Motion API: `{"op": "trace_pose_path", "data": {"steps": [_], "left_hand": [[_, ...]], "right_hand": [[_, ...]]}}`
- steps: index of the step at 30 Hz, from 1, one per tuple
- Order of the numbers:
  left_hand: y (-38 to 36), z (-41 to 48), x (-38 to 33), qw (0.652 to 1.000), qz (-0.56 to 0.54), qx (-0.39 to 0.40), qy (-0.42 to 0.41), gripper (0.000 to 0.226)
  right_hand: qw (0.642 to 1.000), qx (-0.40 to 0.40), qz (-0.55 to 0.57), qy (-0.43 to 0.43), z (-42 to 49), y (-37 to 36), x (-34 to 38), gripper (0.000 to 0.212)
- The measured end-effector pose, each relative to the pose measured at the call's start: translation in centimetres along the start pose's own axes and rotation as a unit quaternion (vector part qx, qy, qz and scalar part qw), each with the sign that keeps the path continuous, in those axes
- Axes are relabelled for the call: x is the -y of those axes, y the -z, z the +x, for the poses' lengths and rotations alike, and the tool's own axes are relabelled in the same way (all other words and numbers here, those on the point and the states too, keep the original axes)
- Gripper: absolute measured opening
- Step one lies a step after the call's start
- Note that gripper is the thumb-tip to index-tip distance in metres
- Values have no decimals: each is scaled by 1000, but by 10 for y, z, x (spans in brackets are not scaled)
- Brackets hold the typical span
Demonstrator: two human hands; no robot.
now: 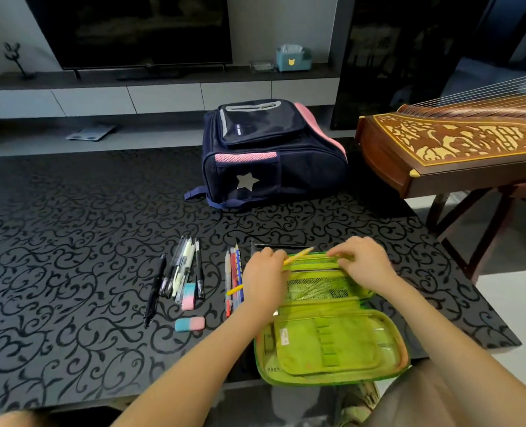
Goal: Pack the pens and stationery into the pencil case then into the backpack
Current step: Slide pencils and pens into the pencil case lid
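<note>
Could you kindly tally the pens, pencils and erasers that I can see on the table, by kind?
Pens: 5
Pencils: 4, including the yellow pencil in the left hand
Erasers: 2
Total: 11

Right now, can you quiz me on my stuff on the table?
1. True or false: the case lies open.
2. How many erasers lie on the table?
3. The left hand holds: A a pencil, B a ruler, C a book.

Key: 1 true; 2 two; 3 A.
</note>
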State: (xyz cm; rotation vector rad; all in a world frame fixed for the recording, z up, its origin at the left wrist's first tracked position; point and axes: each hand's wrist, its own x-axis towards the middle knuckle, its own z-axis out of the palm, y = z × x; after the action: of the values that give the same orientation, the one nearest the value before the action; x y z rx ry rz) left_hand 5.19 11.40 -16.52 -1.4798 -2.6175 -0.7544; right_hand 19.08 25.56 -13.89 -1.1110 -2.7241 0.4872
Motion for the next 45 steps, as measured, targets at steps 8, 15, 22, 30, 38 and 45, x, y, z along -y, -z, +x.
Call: {"op": "trace_pose_path", "data": {"steps": [8, 15, 22, 30, 38, 45], "left_hand": [[-10, 9, -70, 996, -3, 91, -14, 21], [-38, 25, -112, 982, 76, 173, -22, 31], [-56, 42, -127, 978, 55, 197, 45, 48], [-54, 51, -137, 971, 47, 214, 100, 37], [-57, 52, -144, 961, 53, 248, 110, 8], [-56, 47, -152, 951, 175, 252, -43, 19]], "right_hand": [[964, -47, 155, -211, -17, -17, -39, 35], [944, -120, 247, -181, -27, -26, -47, 13], [908, -111, 345, -210, -24, -31, -58, 24], [910, -114, 335, -216, -22, -33, -61, 25], [919, -124, 306, -214, -19, -35, -63, 29], [929, -116, 290, -197, -21, -35, -64, 27]]}}
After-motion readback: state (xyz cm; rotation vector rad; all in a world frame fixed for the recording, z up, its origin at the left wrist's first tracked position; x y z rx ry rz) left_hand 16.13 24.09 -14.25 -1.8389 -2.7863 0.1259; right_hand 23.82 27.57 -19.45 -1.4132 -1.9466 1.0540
